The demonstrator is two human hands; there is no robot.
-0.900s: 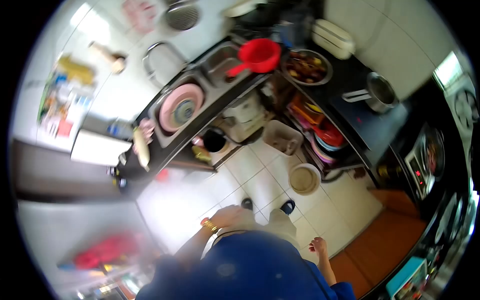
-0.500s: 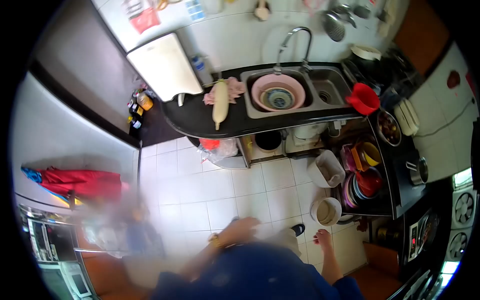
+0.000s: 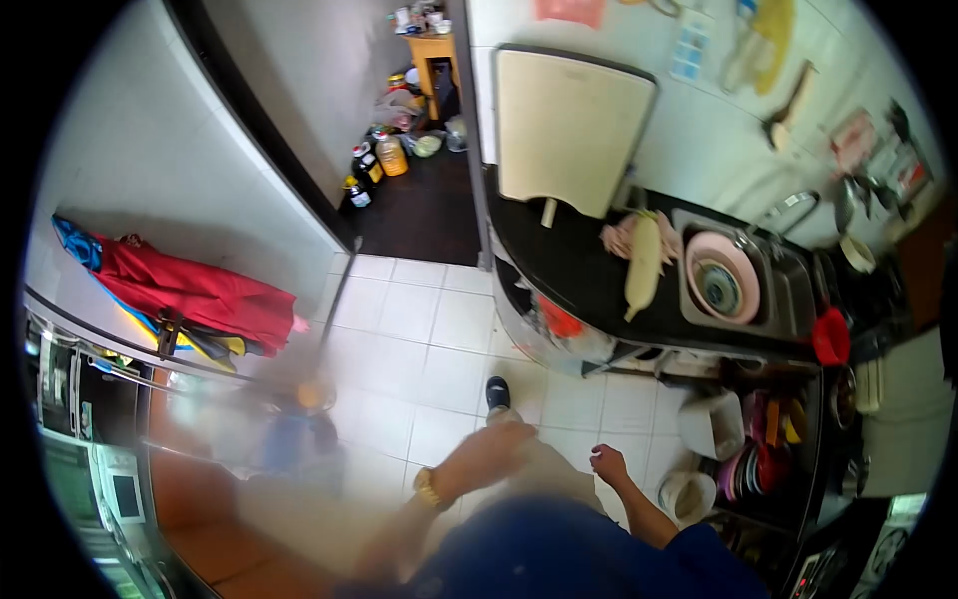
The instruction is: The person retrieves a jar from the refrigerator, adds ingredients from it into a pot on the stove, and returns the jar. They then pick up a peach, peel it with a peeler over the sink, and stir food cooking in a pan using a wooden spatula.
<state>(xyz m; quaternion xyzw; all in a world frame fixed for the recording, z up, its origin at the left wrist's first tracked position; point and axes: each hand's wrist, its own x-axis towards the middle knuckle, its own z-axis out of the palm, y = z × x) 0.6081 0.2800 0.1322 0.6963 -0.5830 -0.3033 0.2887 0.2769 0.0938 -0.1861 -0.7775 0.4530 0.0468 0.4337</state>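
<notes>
My left hand [image 3: 484, 459], with a gold watch [image 3: 427, 487] on its wrist, hangs in front of my body over the floor; its fingers are blurred. To the right, my right hand [image 3: 609, 465] hangs low with its fingers curled in and nothing visible in them. Neither hand touches the counter. A long pale gourd-like vegetable [image 3: 645, 262] lies on the black counter [image 3: 549, 255] beside a pink cloth [image 3: 620, 238]. Behind them a cutting board [image 3: 569, 130] leans on the wall.
A sink [image 3: 788, 290] holds a pink basin [image 3: 750, 299] with bowls. Below stand a white bin [image 3: 711, 424] and a bucket [image 3: 687, 496]. Bottles [image 3: 389, 155] stand in the far doorway. A red cloth [image 3: 200, 290] hangs at the left. A shoe [image 3: 497, 392] rests on the tiles.
The view has turned left, so the counter and sink appear farther right and more of the doorway shows. A foot now shows farther forward. Both hands remain low, away from the counter.
</notes>
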